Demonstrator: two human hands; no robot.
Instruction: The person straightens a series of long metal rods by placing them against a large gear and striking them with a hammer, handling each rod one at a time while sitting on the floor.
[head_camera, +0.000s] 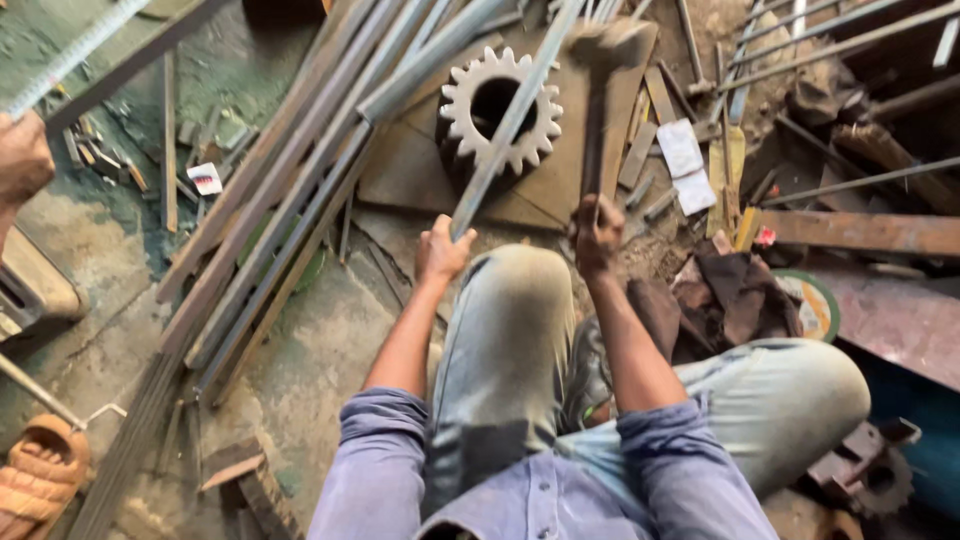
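My left hand (441, 250) grips the near end of a long steel rod (510, 125) that runs up across a large toothed gear (500, 108) lying on a metal plate (560, 185). My right hand (597, 232) is closed around the handle of a hammer (603, 90), whose blurred head is raised above the far edge of the plate, to the right of the gear. My knee in dusty jeans sits between the two hands.
A bundle of long steel bars (290, 200) lies diagonally at the left. Scrap strips, paper pieces (685, 160), rags (730, 290) and rusty plates clutter the right. Another person's hand (22, 155) and a sandalled foot (40, 475) show at the left edge.
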